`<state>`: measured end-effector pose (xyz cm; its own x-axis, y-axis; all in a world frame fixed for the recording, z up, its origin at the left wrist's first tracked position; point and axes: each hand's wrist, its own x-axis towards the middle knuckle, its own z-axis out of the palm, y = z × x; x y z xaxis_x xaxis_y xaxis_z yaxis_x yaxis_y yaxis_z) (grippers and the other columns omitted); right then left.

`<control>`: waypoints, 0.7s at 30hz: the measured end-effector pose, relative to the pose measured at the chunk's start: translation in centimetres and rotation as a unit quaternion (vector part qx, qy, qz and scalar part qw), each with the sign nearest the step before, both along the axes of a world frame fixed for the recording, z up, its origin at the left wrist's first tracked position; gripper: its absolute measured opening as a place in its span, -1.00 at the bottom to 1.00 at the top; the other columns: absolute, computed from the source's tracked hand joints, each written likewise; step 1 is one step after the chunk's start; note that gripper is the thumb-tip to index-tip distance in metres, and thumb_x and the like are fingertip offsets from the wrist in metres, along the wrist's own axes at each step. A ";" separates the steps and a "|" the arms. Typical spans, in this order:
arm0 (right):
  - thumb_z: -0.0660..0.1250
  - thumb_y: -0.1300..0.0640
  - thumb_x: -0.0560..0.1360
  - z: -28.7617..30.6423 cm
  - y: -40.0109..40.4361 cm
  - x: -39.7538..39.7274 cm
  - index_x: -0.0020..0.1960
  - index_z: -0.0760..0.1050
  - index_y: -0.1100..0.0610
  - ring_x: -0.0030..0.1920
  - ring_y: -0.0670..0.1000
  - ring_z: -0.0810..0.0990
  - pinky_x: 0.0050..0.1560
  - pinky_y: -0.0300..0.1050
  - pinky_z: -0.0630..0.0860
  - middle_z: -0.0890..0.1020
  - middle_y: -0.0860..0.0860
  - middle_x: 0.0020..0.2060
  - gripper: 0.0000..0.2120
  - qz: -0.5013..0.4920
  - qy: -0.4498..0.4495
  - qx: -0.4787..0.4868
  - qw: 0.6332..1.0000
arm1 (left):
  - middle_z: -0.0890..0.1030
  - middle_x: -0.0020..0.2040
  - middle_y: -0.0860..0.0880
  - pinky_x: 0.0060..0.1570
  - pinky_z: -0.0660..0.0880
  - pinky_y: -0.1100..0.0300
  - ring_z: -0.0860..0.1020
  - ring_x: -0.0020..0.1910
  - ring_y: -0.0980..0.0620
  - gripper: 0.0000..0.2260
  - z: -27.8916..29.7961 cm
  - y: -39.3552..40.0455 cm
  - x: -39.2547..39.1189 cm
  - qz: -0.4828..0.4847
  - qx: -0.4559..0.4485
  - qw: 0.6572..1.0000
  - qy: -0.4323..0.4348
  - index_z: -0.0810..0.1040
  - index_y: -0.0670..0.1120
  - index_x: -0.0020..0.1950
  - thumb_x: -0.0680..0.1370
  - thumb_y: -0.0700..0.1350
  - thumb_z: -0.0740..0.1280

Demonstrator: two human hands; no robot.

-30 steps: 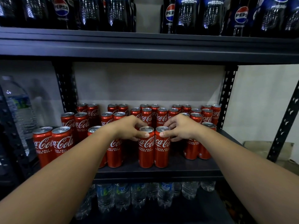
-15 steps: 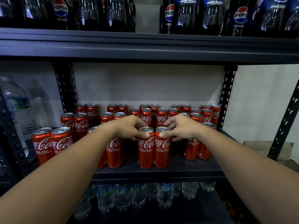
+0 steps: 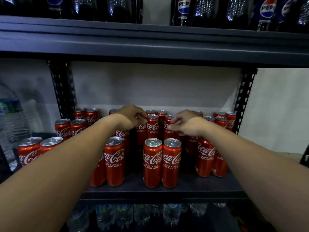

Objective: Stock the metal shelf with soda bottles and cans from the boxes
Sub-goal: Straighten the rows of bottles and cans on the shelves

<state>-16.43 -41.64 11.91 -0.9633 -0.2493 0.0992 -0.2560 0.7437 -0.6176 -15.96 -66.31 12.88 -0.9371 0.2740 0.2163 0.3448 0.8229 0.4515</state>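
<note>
Left hand (image 3: pixel 132 120): my fingers curl round the upper part of a mid-row can (image 3: pixel 152 127).
Right hand (image 3: pixel 185 125): pinching the neighbouring can (image 3: pixel 168 127) near its rim.
Location: middle shelf (image 3: pixel 160 192), behind the front pair (image 3: pixel 162 162).
Handling: likely full, heavy for size, rigid, slick; grip the sidewall below the rim.

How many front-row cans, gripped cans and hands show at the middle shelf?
Front-row cans: 8, one mostly behind the left forearm
Cans in a grip: 2, left second-row can under the left hand, right second-row can under the right hand
Hands: 2
Total: 12
</note>
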 end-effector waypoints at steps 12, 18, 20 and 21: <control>0.48 -0.11 0.50 -0.4 -5.6 -11.3 0.30 0.56 0.15 0.16 0.08 0.58 0.05 -0.14 0.45 0.62 0.06 0.20 -0.51 -0.006 0.041 0.140 0.989 | 0.51 0.40 -0.07 0.34 0.40 0.04 0.48 0.32 -0.07 -0.46 -0.9 -2.2 -13.0 0.065 -0.161 0.984 -0.032 0.49 -0.04 0.44 0.57 0.25 0.37; 0.55 -0.03 0.45 -1.6 -7.3 -14.5 0.11 0.59 0.21 -0.01 0.08 0.65 -0.01 -0.07 0.59 0.67 0.09 -0.01 -0.61 -0.003 0.016 0.144 0.989 | 0.69 0.00 0.05 0.15 0.58 -0.06 0.64 -0.02 0.03 -0.68 -1.5 -3.1 -15.5 0.020 -0.176 0.981 -0.079 0.66 0.01 0.09 0.53 0.23 0.41; 0.59 0.05 0.42 -1.5 -7.6 -15.1 0.07 0.60 0.24 -0.07 0.10 0.70 0.00 0.04 0.68 0.68 0.15 -0.02 -0.65 -0.004 0.005 0.121 0.993 | 0.69 0.05 0.03 0.18 0.57 -0.04 0.64 0.01 0.04 -0.72 -1.5 -3.1 -15.5 0.012 -0.174 0.982 -0.075 0.66 -0.01 0.16 0.59 0.15 0.39; 0.60 0.08 0.42 -1.4 -7.7 -15.3 0.04 0.60 0.24 -0.12 0.10 0.71 -0.04 0.07 0.70 0.69 0.16 -0.04 -0.67 -0.004 0.001 0.118 0.993 | 0.69 0.07 0.01 0.19 0.57 -0.04 0.64 0.02 0.03 -0.72 -1.4 -3.3 -15.6 0.008 -0.179 0.981 -0.074 0.66 -0.03 0.18 0.59 0.12 0.39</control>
